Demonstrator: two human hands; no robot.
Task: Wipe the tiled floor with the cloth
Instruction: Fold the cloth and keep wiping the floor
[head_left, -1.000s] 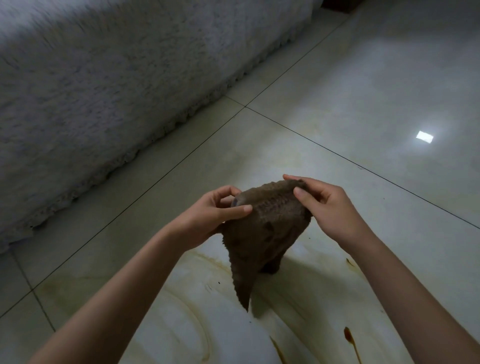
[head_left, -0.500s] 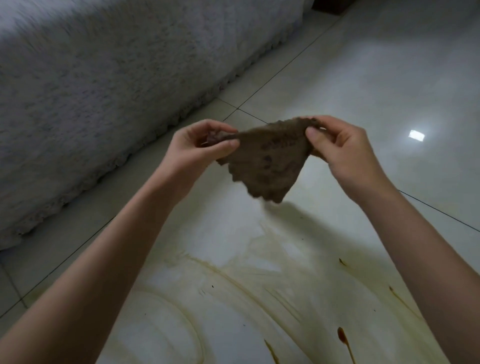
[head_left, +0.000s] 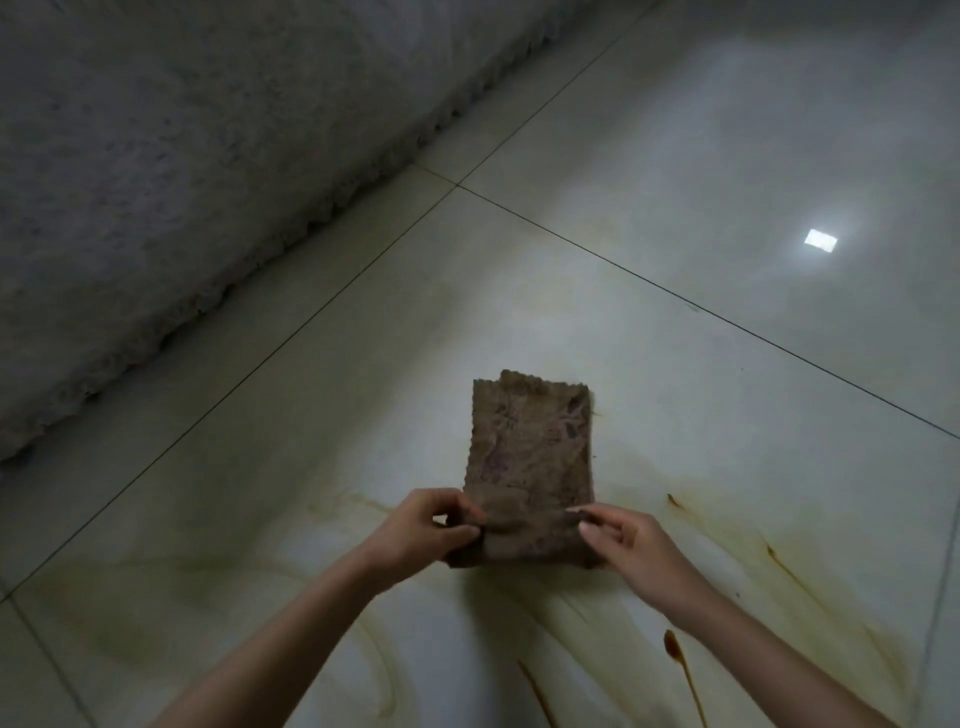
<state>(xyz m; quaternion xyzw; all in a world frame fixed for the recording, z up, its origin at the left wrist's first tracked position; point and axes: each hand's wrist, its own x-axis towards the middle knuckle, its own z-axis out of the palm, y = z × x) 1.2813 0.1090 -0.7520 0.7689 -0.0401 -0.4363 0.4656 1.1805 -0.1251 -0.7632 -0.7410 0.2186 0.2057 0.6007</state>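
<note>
A brown cloth (head_left: 530, 457), folded into an oblong, is laid out on the tiled floor (head_left: 675, 156), on the tile just nearer than the crossing of the grout lines. Its near end is held by both hands. The near left corner is pinched in the grip of the left hand (head_left: 421, 530), between thumb and curled fingers. The near right corner is pinched in the grip of the right hand (head_left: 628, 551). Brown smears (head_left: 675, 649) are seen on the tile beside and nearer than the cloth. A grey shaggy cover (head_left: 156, 182) is seen along the floor's far left edge, and a bright reflection (head_left: 821, 240) at the right.
</note>
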